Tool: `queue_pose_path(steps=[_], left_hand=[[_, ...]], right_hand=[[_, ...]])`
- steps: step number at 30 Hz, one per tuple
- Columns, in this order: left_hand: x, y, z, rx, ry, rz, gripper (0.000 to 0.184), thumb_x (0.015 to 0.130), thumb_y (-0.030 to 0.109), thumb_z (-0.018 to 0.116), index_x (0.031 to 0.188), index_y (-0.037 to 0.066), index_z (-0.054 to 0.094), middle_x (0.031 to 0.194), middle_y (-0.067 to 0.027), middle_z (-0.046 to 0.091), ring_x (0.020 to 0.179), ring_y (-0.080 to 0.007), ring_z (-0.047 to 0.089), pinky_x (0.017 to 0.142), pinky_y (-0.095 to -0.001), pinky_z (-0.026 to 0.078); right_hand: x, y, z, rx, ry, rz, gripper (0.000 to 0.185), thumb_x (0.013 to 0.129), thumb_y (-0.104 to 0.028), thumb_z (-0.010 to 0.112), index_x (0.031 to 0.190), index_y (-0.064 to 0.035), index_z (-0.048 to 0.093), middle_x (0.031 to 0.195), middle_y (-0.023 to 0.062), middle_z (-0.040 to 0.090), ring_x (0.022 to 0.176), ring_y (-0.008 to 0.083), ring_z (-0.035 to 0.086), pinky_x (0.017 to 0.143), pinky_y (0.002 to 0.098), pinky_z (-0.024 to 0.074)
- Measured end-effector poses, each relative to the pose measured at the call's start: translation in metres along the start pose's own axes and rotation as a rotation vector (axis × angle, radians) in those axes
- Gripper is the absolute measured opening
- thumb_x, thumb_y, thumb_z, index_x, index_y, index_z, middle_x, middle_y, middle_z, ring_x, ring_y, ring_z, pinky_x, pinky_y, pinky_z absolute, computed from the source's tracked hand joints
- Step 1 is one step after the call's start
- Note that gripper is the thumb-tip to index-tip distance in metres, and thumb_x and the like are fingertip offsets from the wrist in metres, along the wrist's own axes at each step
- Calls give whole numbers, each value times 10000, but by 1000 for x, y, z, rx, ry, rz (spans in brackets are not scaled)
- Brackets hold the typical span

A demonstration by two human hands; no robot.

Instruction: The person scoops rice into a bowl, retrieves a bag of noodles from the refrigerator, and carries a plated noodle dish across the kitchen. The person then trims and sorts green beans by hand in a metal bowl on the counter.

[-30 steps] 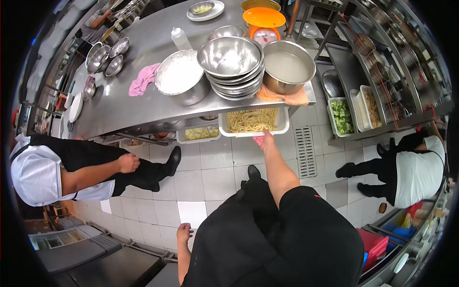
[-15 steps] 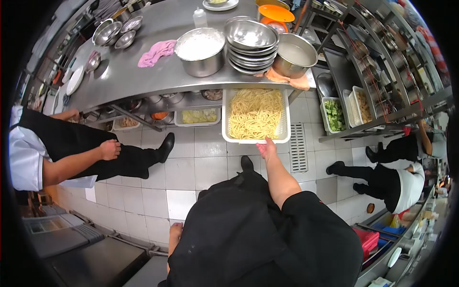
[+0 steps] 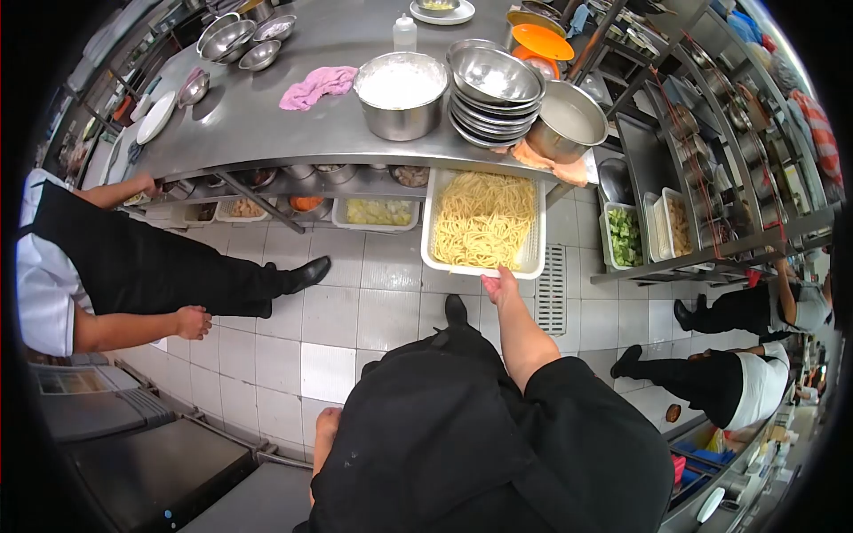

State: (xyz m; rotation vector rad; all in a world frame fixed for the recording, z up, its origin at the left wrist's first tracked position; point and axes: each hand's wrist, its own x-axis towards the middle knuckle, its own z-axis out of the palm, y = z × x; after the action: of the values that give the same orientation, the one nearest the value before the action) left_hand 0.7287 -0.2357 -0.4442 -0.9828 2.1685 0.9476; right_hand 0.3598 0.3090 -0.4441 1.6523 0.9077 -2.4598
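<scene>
My right hand [image 3: 501, 283] is closed on the front rim of a white plastic basket [image 3: 430, 247], thumb on top and fingers below. Yellow noodles [image 3: 484, 218] fill much of the basket, which juts out from under the steel table [image 3: 293, 147]; its back end is hidden beneath the tabletop. Down at my side, beside the black apron, hangs my left hand [image 3: 327, 423]. Only its back shows, its fingers are hidden, and no object is visible in it.
A pot of white powder [image 3: 400, 120], stacked metal bowls [image 3: 496, 115] and a pot of cloudy liquid [image 3: 569, 124] stand on the table. Tubs of vegetables [image 3: 378, 211] sit on the shelf below. A co-worker [image 3: 133, 253] stands at left; others work at right. A floor drain [image 3: 552, 289] lies near the basket.
The view has shifted slightly, so the table and basket appear farther right. My right hand keeps its hold on the rim. The left co-worker's near hand is lower in the picture.
</scene>
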Motion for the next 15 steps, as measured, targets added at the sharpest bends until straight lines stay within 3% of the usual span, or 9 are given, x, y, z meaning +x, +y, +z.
queue_pose_path(steps=[3,5,9,11,15], left_hand=[[-4,-1,5,106,6,15,403,868,377,626,983,-7,676,921,-156,717,824,-262,684,750,-379,523],[-14,8,7,80,-35,-86,408,868,371,623,982,-18,674,933,-177,717,858,-275,690,768,-380,523],[-23,36,13,103,1,-75,391,871,354,623,976,-19,670,893,-168,717,822,-252,687,734,-371,526],[-12,38,23,-124,-4,-17,367,879,334,618,976,-17,667,849,-140,715,771,-220,676,667,-351,525],[-57,146,6,-88,37,74,327,889,305,617,1002,1,655,829,-104,697,720,-187,651,597,-330,511]], right_hand=[[7,-8,1,15,-17,31,329,963,-257,562,1174,-9,514,974,221,631,742,334,671,639,409,628],[12,-15,3,-6,-30,26,337,968,-264,553,1183,-9,506,1000,224,625,779,335,669,647,409,627],[24,-32,22,13,-67,37,344,972,-266,546,1202,-17,492,1031,224,618,825,338,664,663,413,626],[25,-42,36,33,-128,31,342,976,-261,539,1220,-28,480,1055,220,612,860,341,657,681,415,625],[50,-62,65,42,-134,41,331,978,-253,535,1218,-33,480,1054,224,612,859,350,657,684,428,626]])
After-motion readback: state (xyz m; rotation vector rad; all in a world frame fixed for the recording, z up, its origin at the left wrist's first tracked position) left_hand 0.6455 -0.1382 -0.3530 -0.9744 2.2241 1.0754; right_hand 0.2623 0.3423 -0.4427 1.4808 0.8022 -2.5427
